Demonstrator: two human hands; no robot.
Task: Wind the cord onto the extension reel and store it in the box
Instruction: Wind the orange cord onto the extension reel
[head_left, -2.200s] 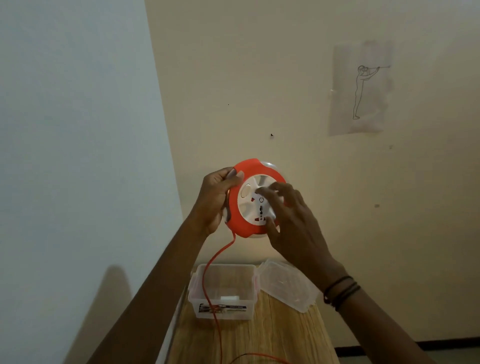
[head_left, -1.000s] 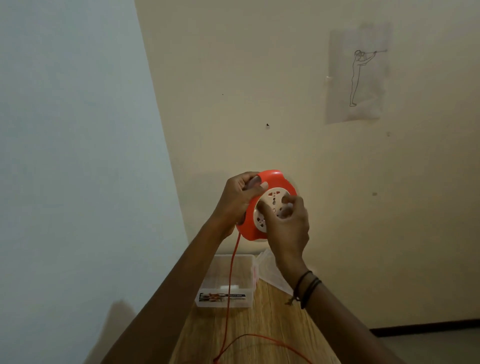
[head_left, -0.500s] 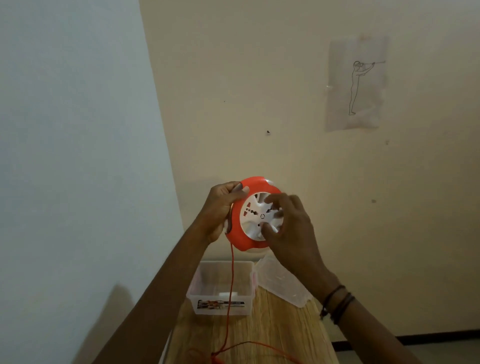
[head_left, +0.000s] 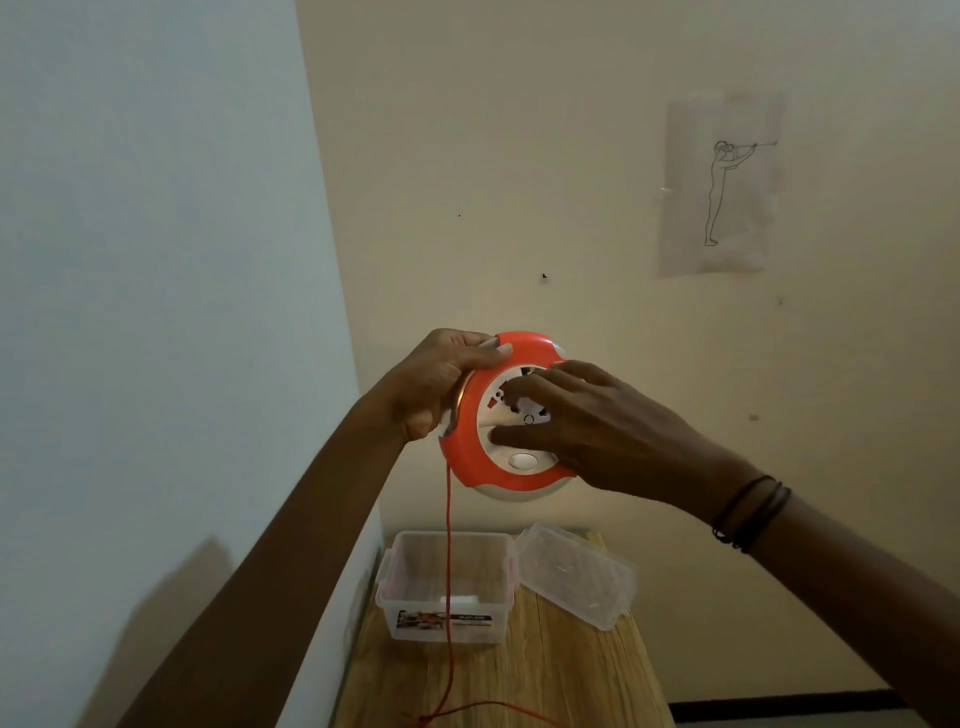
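Single head-worn view, facing forward and down, close to raised hands (head_left: 597, 431)

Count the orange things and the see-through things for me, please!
Orange: 2 (reel, cord)
See-through: 2 (box, lid)
Total: 4
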